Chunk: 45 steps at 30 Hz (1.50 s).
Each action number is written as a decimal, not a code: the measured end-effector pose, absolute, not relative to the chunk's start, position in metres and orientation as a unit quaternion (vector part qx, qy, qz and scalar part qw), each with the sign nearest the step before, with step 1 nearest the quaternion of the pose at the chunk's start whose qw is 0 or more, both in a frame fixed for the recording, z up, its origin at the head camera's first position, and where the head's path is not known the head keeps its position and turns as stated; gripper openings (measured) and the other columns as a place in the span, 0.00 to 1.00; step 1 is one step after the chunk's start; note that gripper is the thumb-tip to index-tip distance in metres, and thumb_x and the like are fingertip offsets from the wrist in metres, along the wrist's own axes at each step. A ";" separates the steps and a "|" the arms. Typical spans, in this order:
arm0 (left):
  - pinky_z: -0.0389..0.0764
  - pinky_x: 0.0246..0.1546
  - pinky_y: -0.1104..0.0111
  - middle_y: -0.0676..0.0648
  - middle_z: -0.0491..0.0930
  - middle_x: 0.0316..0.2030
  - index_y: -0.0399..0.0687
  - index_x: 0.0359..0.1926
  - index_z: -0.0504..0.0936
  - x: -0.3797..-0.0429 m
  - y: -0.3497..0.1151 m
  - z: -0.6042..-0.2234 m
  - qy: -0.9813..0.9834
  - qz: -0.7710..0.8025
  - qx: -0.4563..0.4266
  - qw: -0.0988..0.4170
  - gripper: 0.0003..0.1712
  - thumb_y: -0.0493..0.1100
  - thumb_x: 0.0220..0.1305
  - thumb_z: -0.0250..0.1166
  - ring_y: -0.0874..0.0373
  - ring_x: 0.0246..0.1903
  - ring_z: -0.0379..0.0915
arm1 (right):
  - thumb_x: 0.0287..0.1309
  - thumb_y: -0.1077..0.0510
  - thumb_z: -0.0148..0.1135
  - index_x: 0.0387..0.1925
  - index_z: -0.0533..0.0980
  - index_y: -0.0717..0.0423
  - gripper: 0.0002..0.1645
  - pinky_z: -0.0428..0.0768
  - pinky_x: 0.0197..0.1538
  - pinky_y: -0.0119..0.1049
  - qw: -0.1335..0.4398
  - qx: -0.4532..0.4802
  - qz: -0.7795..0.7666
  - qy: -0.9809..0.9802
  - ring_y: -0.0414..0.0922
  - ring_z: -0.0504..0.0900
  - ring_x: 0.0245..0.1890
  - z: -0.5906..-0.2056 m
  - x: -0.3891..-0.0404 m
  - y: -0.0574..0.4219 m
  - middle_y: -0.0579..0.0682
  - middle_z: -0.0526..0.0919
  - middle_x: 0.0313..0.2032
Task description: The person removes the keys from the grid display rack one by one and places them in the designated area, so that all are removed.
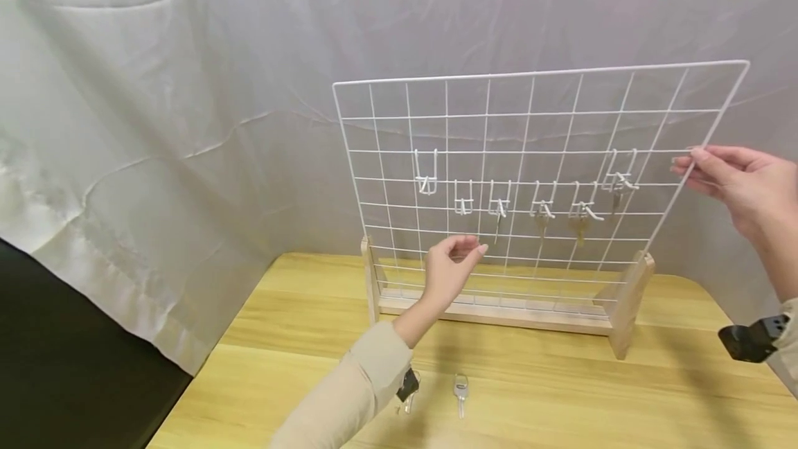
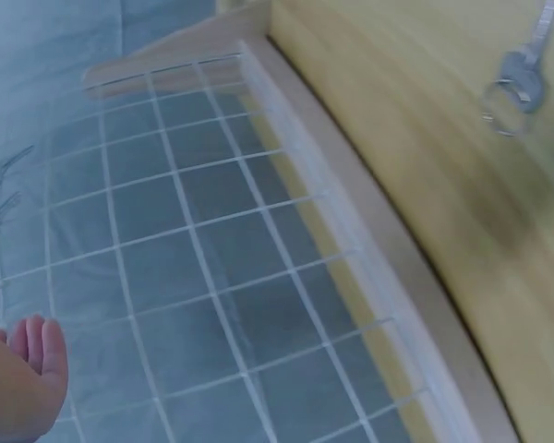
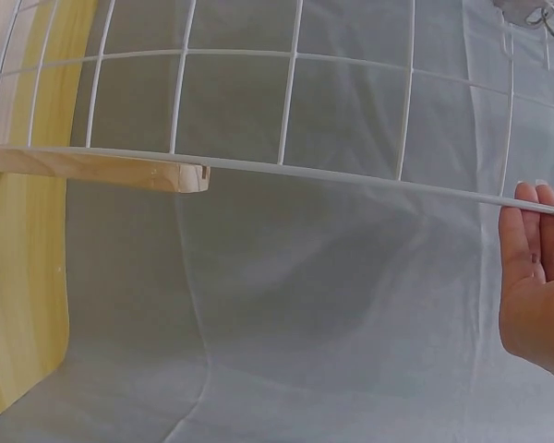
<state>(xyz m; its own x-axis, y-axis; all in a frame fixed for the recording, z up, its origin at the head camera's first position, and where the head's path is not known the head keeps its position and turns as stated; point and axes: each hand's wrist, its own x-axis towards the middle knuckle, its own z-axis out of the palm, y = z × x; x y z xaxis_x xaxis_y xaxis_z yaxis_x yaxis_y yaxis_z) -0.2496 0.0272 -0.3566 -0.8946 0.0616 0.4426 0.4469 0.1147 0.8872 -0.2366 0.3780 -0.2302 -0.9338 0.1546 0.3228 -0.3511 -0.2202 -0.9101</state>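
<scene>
A white wire grid panel (image 1: 511, 76) stands upright in a wooden base (image 1: 499, 316). My right hand (image 1: 742, 182) grips its right edge wire between thumb and fingers; in the right wrist view, the fingers (image 3: 535, 235) lie against that wire. My left hand (image 1: 450, 269) is in front of the lower middle of the grid, its fingers loosely bent and a gap between thumb and fingertips, with nothing seen in it. Above it are a small white hook (image 1: 463, 206) and another hook with a thin key (image 1: 497, 227) hanging from it.
More keys hang from hooks to the right, including a brass-toned key (image 1: 581, 227). A hook (image 1: 427, 182) sits at the upper left. On the wooden table (image 1: 280, 324) lie a key with a ring (image 1: 461, 390) and another key (image 1: 409, 404) partly behind the left sleeve. Grey cloth (image 1: 249, 89) hangs behind.
</scene>
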 end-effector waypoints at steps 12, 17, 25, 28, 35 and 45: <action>0.82 0.33 0.80 0.39 0.85 0.35 0.34 0.38 0.82 -0.264 0.053 -0.326 -0.717 -0.660 -0.157 0.159 0.13 0.39 0.53 0.69 0.56 0.32 0.83 | 0.53 0.66 0.62 0.30 0.82 0.58 0.04 0.83 0.29 0.25 0.191 0.088 0.774 -0.597 0.38 0.86 0.25 -0.232 -0.237 0.374 0.47 0.87 0.23; 0.82 0.33 0.80 0.39 0.85 0.34 0.34 0.37 0.83 -0.264 0.062 -0.317 -0.715 -0.669 -0.138 0.148 0.12 0.37 0.52 0.69 0.56 0.32 0.83 | 0.54 0.66 0.62 0.30 0.82 0.58 0.04 0.83 0.29 0.24 0.207 0.086 0.773 -0.593 0.37 0.85 0.24 -0.233 -0.237 0.374 0.47 0.87 0.23; 0.81 0.30 0.82 0.40 0.85 0.32 0.36 0.34 0.84 -0.264 0.069 -0.310 -0.716 -0.676 -0.102 0.146 0.09 0.37 0.52 0.69 0.60 0.28 0.82 | 0.53 0.67 0.62 0.30 0.81 0.59 0.03 0.83 0.28 0.25 0.217 0.103 0.786 -0.570 0.39 0.86 0.23 -0.233 -0.239 0.372 0.49 0.87 0.23; 0.80 0.28 0.82 0.41 0.85 0.31 0.36 0.33 0.84 -0.264 0.068 -0.311 -0.711 -0.682 -0.094 0.145 0.07 0.36 0.52 0.68 0.59 0.27 0.81 | 0.53 0.68 0.61 0.30 0.81 0.60 0.04 0.83 0.29 0.26 0.214 0.108 0.790 -0.565 0.40 0.86 0.23 -0.234 -0.240 0.372 0.49 0.87 0.23; 0.80 0.26 0.82 0.40 0.85 0.31 0.36 0.33 0.84 -0.262 0.067 -0.314 -0.706 -0.684 -0.100 0.154 0.07 0.36 0.53 0.67 0.66 0.24 0.77 | 0.53 0.67 0.62 0.29 0.81 0.59 0.03 0.83 0.28 0.24 0.219 0.102 0.786 -0.569 0.39 0.85 0.23 -0.235 -0.241 0.372 0.48 0.87 0.22; 0.81 0.25 0.80 0.39 0.85 0.31 0.34 0.33 0.84 -0.254 0.064 -0.316 -0.695 -0.697 -0.102 0.147 0.07 0.36 0.54 0.66 0.65 0.23 0.79 | 0.51 0.65 0.63 0.30 0.81 0.60 0.03 0.83 0.28 0.24 0.225 0.110 0.789 -0.560 0.38 0.85 0.23 -0.238 -0.242 0.370 0.48 0.87 0.23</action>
<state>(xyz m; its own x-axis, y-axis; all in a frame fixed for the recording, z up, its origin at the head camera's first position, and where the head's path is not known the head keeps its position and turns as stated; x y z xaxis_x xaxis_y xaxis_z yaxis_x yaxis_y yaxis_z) -0.2544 0.0645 -0.3155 -0.9364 -0.0632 0.3452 0.3454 0.0083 0.9384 -0.2423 0.3702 -0.2377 -0.8748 0.2320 0.4254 -0.4781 -0.2706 -0.8356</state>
